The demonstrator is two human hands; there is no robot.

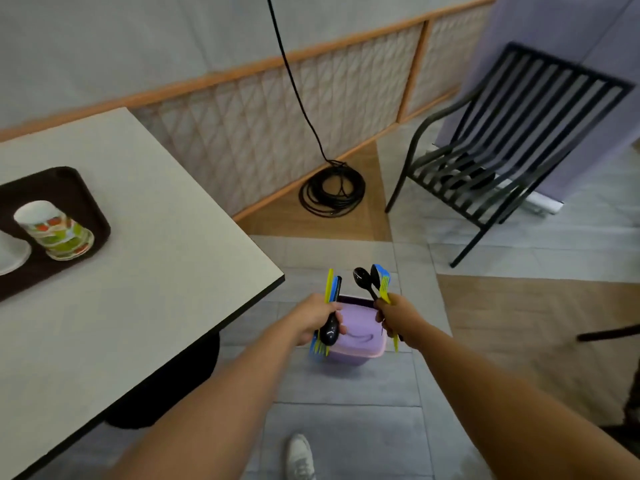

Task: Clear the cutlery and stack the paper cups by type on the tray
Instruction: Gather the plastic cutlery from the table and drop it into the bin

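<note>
My left hand (313, 315) grips a bundle of plastic cutlery (331, 289), black, blue and yellow, with its heads pointing down. My right hand (398, 315) grips another bundle of cutlery (375, 280), black spoons and blue and yellow forks, heads up. Both hands are held over a purple bin (360, 336) that stands on the floor. On the white table (145, 271) at the left lies a dark brown tray (74, 188). It carries an upside-down stack of patterned paper cups (55, 230) and white cups (12, 256), cut off by the frame edge.
A black slatted metal chair (512, 147) stands at the right by a purple panel. A coiled black cable (330, 192) lies on the floor at the wall. My white shoe (300, 457) shows below. The table's pedestal base sits beside the bin.
</note>
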